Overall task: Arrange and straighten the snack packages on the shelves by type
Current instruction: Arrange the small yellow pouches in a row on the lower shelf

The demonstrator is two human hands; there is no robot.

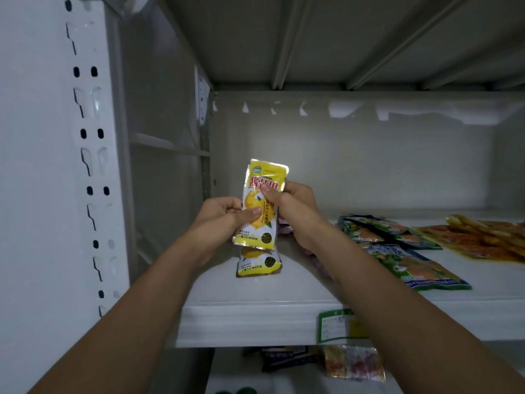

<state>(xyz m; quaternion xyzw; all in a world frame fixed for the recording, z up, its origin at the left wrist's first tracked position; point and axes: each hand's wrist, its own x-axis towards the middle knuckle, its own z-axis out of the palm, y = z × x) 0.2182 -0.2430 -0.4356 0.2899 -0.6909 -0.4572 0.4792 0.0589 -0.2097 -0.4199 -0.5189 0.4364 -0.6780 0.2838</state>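
Observation:
I hold a yellow mango snack packet [262, 177] upright above the left part of the white shelf [255, 308]. My left hand [224, 216] pinches its lower left side with thumb on the front. Its upper right edge is gripped by my right hand [292, 206]. A second yellow packet [257, 263] lies flat on the shelf just below the held one. Green and blue packets [409, 260] lie in a loose row to the right, and orange packets [483, 240] lie at the far right.
A purple packet [284, 227] peeks out behind my right wrist. A green price tag [335, 327] hangs on the shelf's front lip. More packets [352, 362] sit on the shelf below. A perforated white upright [88, 166] borders the left; another shelf board is overhead.

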